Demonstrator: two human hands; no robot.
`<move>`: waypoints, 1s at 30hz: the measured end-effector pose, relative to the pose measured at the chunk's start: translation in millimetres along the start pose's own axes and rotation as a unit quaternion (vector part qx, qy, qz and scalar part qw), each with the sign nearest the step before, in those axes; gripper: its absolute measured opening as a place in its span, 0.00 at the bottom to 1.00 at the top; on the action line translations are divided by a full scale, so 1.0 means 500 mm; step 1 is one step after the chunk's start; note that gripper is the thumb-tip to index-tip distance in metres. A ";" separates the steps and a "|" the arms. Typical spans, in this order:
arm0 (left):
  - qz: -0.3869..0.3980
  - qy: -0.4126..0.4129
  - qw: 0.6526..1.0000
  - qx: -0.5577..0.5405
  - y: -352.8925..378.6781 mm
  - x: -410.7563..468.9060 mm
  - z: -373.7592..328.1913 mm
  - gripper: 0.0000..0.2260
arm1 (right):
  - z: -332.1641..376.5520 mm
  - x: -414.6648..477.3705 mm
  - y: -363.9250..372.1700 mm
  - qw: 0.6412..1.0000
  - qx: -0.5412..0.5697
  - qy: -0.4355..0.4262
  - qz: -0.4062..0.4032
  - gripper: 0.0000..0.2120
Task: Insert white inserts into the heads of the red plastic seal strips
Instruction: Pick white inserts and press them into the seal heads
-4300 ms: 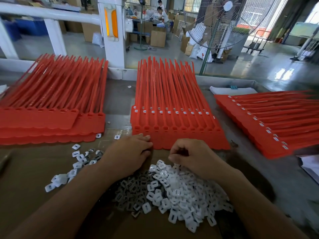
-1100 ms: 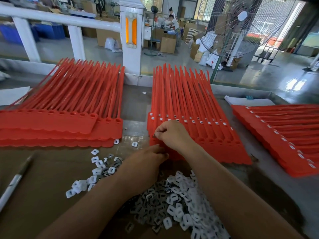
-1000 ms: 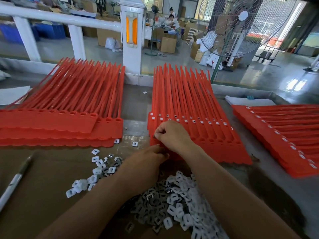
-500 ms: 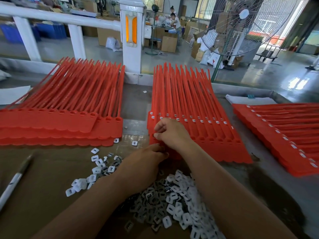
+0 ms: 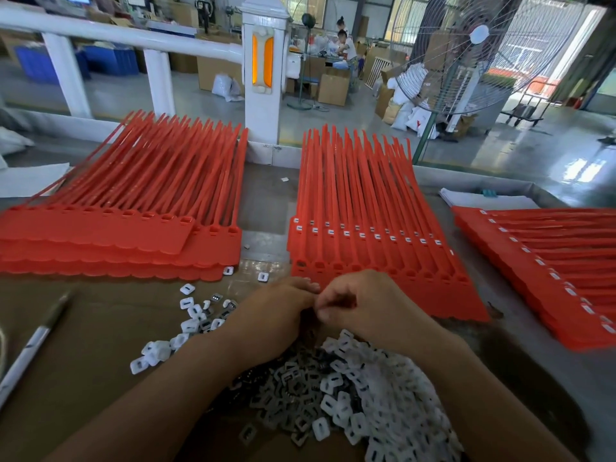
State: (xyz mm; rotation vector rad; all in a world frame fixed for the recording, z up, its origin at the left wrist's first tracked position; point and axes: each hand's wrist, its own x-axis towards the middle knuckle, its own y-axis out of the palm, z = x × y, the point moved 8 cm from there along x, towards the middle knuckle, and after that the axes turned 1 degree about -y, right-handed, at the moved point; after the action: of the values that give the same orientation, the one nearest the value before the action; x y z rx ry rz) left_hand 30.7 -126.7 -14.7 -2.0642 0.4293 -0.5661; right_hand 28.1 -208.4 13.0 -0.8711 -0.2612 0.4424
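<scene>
Curled tight, right grip [image 5: 363,308] fingertip to fingertip with left grip [image 5: 280,315] at the near edge of the middle stack [image 5: 366,228] of red seal strips; cannot tell whether either pinches an insert. Spread on the grey tabletop [image 5: 263,201]: three stacks of glossy red plastic, long tapered tails pointing away, flat rectangular heads joined side by side. Fitted with small white inserts in two farther rows of the middle stack; near row of sockets bare. Heaped under the wrists on brown cardboard [image 5: 83,345]: one pile of squarish, slotted white inserts [image 5: 366,395], a smaller scatter [image 5: 190,315] leftward, one pen [image 5: 30,348] beyond.
</scene>
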 end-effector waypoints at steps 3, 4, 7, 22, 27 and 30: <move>-0.002 0.002 1.000 -0.003 0.000 0.000 0.004 0.19 | 0.016 -0.008 0.017 0.998 -0.054 -0.022 0.018 0.06; -0.005 0.001 1.000 -0.004 0.000 0.000 0.005 0.19 | 0.019 -0.009 0.024 0.996 -0.079 -0.029 0.023 0.07; -0.007 0.004 1.000 -0.003 0.002 0.001 0.003 0.20 | 0.024 -0.008 0.038 0.987 -0.153 -0.030 0.025 0.11; -0.022 -0.006 0.999 -0.036 0.003 -0.004 0.010 0.15 | 0.021 -0.009 0.055 0.982 -0.185 -0.010 0.026 0.07; -0.022 0.002 1.000 -0.013 0.001 -0.005 0.007 0.15 | 0.022 -0.013 0.051 0.989 -0.142 -0.040 0.020 0.09; -0.008 0.000 1.000 -0.007 -0.001 -0.004 0.003 0.18 | 0.019 -0.014 0.030 0.999 -0.036 -0.025 0.014 0.07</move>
State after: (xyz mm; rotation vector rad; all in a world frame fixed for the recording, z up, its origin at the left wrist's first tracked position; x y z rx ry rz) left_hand 29.9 -124.3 -15.6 -2.0825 0.4188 -0.5739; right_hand 13.9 -197.0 7.2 -0.9365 -0.3127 0.4835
